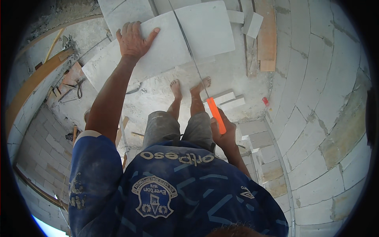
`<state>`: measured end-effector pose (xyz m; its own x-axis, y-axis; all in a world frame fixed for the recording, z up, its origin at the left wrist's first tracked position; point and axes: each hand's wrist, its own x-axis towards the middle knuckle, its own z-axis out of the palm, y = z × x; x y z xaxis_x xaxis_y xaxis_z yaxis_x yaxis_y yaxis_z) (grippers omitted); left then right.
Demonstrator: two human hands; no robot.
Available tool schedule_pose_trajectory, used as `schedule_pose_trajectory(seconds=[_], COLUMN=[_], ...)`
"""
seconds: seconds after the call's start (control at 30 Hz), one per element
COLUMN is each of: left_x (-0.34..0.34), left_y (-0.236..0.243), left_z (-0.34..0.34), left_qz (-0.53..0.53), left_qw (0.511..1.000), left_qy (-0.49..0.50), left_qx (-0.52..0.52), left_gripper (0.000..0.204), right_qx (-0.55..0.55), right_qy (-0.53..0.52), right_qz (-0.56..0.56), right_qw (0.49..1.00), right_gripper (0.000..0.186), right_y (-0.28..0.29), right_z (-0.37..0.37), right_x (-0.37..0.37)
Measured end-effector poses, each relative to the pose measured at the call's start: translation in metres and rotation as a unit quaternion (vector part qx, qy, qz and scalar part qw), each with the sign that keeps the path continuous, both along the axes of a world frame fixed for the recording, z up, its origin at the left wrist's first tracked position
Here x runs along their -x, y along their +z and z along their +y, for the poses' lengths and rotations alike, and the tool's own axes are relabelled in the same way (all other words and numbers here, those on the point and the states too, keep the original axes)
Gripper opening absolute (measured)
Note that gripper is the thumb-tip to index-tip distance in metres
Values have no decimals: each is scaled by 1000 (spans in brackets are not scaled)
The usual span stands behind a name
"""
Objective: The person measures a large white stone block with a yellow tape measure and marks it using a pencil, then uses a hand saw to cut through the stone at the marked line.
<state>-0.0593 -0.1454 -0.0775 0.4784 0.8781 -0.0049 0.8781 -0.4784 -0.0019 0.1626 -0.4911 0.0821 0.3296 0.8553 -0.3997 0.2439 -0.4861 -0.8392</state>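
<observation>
A large pale lightweight concrete block lies in front of me, with a handsaw across it. The saw's thin blade stands edge-on in a line over the block and runs back toward me. My right hand is wrapped round its orange handle. Fingers spread, my left hand presses flat on the block's top, left of the blade. How deep the blade sits in the block I cannot tell. Both my bare feet stand on the dusty floor on the near side of the block.
Small block offcuts lie by my right foot, and others beyond the block's right end. Wooden boards lie near the right-hand block wall. Tools rest on the left, near a curved-looking wooden beam.
</observation>
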Motion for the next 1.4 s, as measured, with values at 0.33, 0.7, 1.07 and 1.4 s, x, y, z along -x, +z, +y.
schedule_pose_trajectory(seconds=[0.33, 0.7, 1.07, 1.4], left_x=[0, -4, -16, -15], left_y=[-7, -16, -15, -24], left_z=[-9, -14, 4, -10], left_qz=[-3, -5, 0, -14], left_qw=[1000, 1000, 1000, 1000], left_qy=[-10, -15, -6, -15], left_qx=[9, 1, 4, 17], left_gripper=[80, 85, 85, 86], right_qx=[74, 50, 16, 50], right_qy=[-14, -33, -29, 24], right_qz=[39, 71, 84, 82], right_qw=[996, 996, 996, 995], right_gripper=[41, 37, 40, 47], right_y=[-15, -47, -89, -97], right_z=[-4, 36, 44, 24], right_x=[-2, 0, -6, -22])
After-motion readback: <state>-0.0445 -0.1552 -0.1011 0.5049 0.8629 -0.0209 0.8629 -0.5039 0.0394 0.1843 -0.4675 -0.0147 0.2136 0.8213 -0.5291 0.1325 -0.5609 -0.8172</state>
